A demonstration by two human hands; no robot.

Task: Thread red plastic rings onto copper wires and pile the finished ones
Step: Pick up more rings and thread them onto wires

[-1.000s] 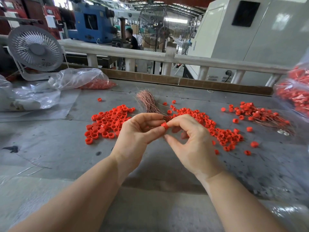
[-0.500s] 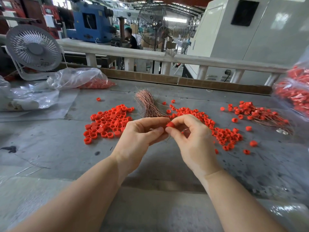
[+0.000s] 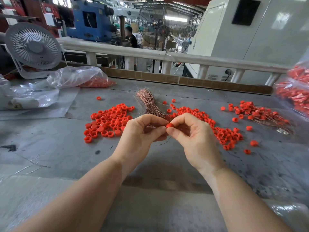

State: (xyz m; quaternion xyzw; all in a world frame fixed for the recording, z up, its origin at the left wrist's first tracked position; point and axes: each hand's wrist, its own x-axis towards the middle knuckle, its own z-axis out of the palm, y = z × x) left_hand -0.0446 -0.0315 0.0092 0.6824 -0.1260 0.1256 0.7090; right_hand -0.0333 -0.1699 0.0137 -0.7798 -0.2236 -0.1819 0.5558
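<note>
While our right hand (image 3: 192, 134) pinches a light, rigid red ring (image 3: 169, 125) by its rim, our left hand (image 3: 142, 131), at 9 o'clock, grips thin, bendy copper wire (image 3: 160, 144) near its tip.

Matt red plastic rings (image 3: 108, 120), shiny copper wires (image 3: 149, 103)

A factory floor: blue machine (image 3: 90, 19), big standing fan (image 3: 164, 30), perhaps stacked cartons (image 3: 148, 39) beyond the railing (image 3: 150, 55).

hands (image 3: 167, 136): 2 | red ring held (image 3: 169, 125): 1 | loose ring heaps (image 3: 108, 121): 2, too many rings to count | wire bundle (image 3: 149, 104): 1 | finished pile (image 3: 260, 114): 1 | table fan (image 3: 33, 47): 1 | person far off (image 3: 130, 37): 1
</note>
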